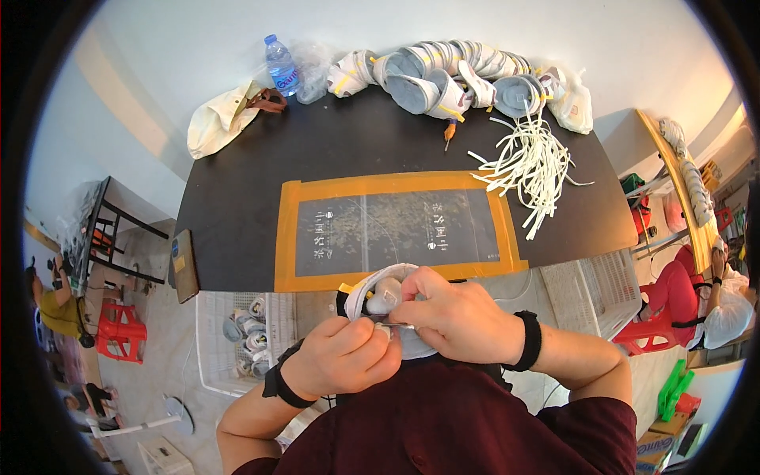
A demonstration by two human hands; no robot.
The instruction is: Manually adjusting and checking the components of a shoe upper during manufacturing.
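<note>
**Both hands closed on a shoe upper at the bench edge**

At the near edge of the dark bench (237, 198), the grey-and-white shoe upper (378, 294) lies between both hands, its long axis running roughly left to right. The right hand (459, 318) covers it from above, fingers pressed onto the fabric; the left hand (342, 355) pinches its lower edge from below. Beyond them lies an orange-taped rectangular mat (396, 229). Farther back stand a clear bottle with a blue label (280, 66), a row of stacked uppers (451, 75) and loose white strips (530, 170).

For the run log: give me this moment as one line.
left hand: grips shoe upper | right hand: grips same upper | table: white strips, upper pile, bottle
</note>
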